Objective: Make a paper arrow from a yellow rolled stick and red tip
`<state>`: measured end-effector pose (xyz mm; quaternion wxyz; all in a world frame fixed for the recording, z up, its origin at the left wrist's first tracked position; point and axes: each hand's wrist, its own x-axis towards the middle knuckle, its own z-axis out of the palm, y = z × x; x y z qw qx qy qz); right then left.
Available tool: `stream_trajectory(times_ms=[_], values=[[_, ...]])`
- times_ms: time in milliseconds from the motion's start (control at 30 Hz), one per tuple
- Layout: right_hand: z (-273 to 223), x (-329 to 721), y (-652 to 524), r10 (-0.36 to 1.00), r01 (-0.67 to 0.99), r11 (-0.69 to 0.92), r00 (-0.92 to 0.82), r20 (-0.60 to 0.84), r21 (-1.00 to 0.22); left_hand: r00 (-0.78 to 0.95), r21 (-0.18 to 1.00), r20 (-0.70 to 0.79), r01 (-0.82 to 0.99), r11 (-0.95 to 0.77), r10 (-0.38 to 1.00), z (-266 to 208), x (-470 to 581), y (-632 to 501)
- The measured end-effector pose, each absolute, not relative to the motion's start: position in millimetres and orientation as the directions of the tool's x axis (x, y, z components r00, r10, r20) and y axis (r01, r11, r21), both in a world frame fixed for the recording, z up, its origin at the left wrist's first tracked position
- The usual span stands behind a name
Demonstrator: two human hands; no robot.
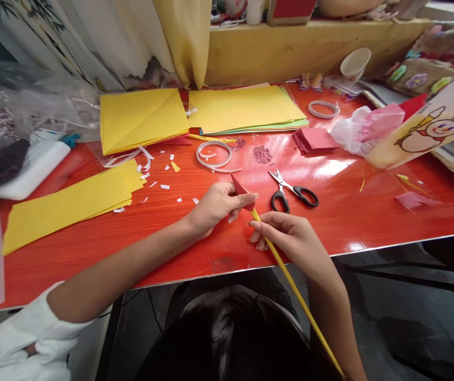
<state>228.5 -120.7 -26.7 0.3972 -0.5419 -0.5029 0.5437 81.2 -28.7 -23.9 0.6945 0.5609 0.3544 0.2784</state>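
Observation:
My left hand (pixel 221 205) pinches a folded red paper triangle (pixel 242 191) between thumb and fingers, above the front part of the table. Just right of it, my right hand (pixel 286 233) grips a long thin yellow stick (pixel 290 280) near its upper end. That tip meets the lower edge of the red paper; whether it goes inside the fold I cannot tell. The stick slants down to the right, past my forearm. Scissors (pixel 290 190) with black handles lie slightly apart just beyond my right hand.
Yellow sheets (pixel 143 119) and a second paper stack (pixel 246 108) lie at the back. Cut yellow strips (pixel 72 203) are at left. Tape rolls (pixel 213 154), small red squares (pixel 315 141), white paper scraps and a printed cup (pixel 429 129) surround the work area.

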Motion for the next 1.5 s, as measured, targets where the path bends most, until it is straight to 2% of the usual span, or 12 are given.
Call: stream_trajectory(times_ms=[133, 267, 367, 600, 833, 1100, 1500], values=[[-26.2, 230.1, -122.8, 0.976, 0.021, -0.194, -0.098, -0.196, -0.981, 0.636, 0.973, -0.140, -0.054, 0.224, 0.759, -22.3, 81.4, -26.7], [-29.6, 227.4, -122.2, 0.984, -0.079, -0.164, 0.055, -0.168, -0.983, 0.625, 0.968, -0.229, 0.063, 0.244, 0.746, -17.5, 76.3, -19.1], [-32.0, 223.3, -120.7, 0.980, -0.083, -0.153, 0.118, -0.162, -0.985, 0.615, 0.961, -0.272, 0.128, 0.247, 0.740, -14.5, 72.8, -15.4], [-32.2, 217.7, -120.1, 0.979, 0.044, -0.183, 0.095, -0.178, -0.982, 0.641, 0.978, -0.206, 0.162, 0.132, 0.739, -10.2, 73.6, -20.6], [-32.8, 217.1, -122.2, 0.988, 0.197, -0.152, 0.044, -0.146, -0.969, 0.586, 0.974, -0.218, 0.076, 0.215, 0.780, -12.4, 75.6, -26.5], [-30.1, 216.4, -123.4, 0.990, 0.327, -0.132, 0.001, -0.139, -0.936, 0.644, 0.965, -0.251, 0.109, 0.238, 0.722, -13.3, 75.4, -25.3], [-28.0, 216.1, -123.4, 0.990, 0.371, -0.118, -0.028, -0.138, -0.921, 0.606, 0.991, -0.128, 0.099, 0.085, 0.785, -14.7, 71.0, -14.3]])
